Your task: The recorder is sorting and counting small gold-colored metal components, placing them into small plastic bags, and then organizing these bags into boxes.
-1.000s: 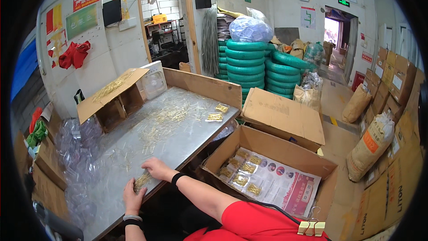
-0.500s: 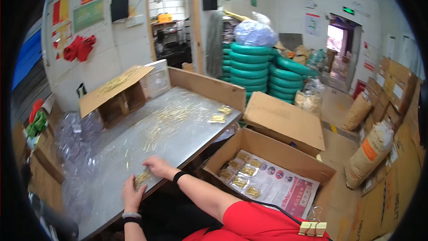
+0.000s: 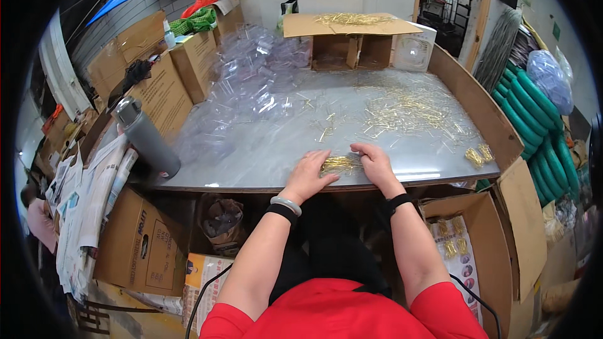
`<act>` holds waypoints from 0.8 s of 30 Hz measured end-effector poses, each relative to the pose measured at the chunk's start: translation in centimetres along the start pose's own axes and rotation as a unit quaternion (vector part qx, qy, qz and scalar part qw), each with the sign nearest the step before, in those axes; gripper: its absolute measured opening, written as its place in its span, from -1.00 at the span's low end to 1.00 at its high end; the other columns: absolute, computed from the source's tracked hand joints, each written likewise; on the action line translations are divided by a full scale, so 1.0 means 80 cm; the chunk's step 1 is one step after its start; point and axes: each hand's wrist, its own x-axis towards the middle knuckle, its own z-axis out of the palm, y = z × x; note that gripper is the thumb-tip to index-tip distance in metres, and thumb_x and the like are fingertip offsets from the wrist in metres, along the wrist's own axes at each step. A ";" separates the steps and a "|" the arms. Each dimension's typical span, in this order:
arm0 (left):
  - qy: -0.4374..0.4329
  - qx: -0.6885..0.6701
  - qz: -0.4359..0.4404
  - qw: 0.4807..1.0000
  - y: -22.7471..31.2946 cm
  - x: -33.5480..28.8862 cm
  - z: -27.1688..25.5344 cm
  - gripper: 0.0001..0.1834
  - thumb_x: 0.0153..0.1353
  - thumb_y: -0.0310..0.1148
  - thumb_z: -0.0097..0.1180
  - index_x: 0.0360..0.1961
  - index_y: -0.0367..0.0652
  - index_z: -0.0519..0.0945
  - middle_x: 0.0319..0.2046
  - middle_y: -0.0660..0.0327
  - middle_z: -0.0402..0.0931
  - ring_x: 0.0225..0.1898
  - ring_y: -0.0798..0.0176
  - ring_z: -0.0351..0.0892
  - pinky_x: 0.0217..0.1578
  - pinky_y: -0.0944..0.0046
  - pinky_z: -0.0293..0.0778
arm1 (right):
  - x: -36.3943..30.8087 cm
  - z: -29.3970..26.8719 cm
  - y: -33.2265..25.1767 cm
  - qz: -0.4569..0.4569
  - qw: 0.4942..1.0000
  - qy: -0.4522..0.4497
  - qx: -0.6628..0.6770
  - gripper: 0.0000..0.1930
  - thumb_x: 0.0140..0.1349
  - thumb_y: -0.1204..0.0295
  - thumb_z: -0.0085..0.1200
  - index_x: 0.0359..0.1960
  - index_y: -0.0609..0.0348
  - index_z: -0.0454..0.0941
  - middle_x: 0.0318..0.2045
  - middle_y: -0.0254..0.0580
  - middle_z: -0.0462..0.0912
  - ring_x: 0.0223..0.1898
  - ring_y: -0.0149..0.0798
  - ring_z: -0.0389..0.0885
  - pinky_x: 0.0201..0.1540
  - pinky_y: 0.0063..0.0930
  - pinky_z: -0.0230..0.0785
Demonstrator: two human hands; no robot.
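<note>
A small bundle of thin gold-coloured metal pins (image 3: 340, 165) lies on the grey metal tabletop (image 3: 251, 166) close to its front edge. My left hand (image 3: 309, 174) is curved around the left end of the bundle, thumb on the near side and fingers on the far side. Against the right end my right hand (image 3: 377, 166) has its fingers bent, partly hiding the pins there. Beyond the hands, many loose gold pins (image 3: 414, 113) are scattered over the table. Two small gold bundles (image 3: 478, 156) rest at the right corner.
Clear plastic bags (image 3: 251, 81) are heaped at the left of the table. A grey flask (image 3: 146, 138) stands at the left front corner. At the back, a cardboard box (image 3: 333, 53) carries more pins on its top. An open carton (image 3: 483, 232) holding packed pins is below right.
My view has turned to the left, bringing the flask and the bag heap into fuller sight. Both hands stay at the bundle, now on its two opposite ends.
</note>
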 end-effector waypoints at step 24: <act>-0.031 0.036 0.046 0.998 0.021 0.004 -0.010 -0.31 0.24 -0.19 0.30 0.31 -0.31 0.39 0.24 -0.09 0.44 0.33 -0.17 0.34 0.39 -0.06 0.21 | -0.057 0.001 -0.074 -0.061 0.991 -0.013 -0.119 -0.44 0.18 0.75 -0.05 0.28 0.36 0.34 0.32 0.30 0.34 0.36 0.27 0.30 0.40 -0.08 0.20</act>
